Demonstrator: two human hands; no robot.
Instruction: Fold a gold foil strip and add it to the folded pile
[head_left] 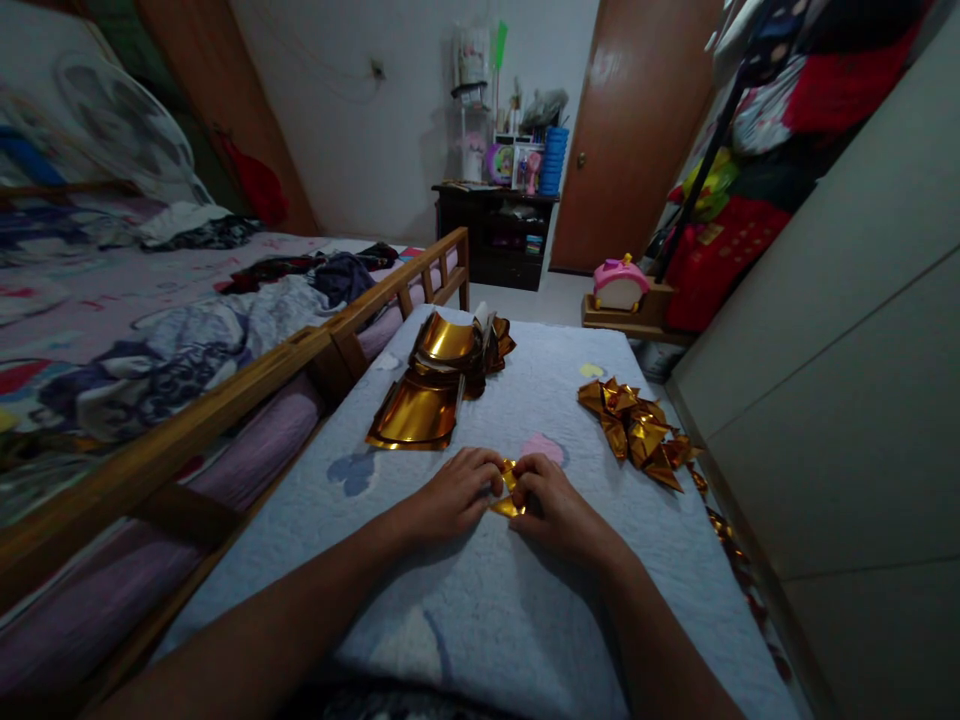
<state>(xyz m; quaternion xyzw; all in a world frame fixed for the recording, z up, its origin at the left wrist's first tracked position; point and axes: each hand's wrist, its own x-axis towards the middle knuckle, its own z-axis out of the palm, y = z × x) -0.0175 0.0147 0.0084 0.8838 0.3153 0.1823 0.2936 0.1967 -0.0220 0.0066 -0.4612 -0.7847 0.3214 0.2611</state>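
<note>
Between my two hands, low over the pale blue padded surface (420,560), is a small piece of gold foil paper (508,507), partly covered by my fingers. My left hand (466,487) grips its left side with curled fingers. On the opposite side my right hand (551,500) pinches it, thumb toward me. Beyond my left hand lie curved stacks of gold foil sheets (416,408). To the right sits a pile of folded gold foil pieces (641,430) with pointed corners.
A wooden bed rail (330,345) runs along the left, with a bed and rumpled clothes (247,330) behind it. White cabinet panels (840,400) border the right side. More gold pieces (727,540) lie in the gap there. A dark shelf (487,235) stands at the back.
</note>
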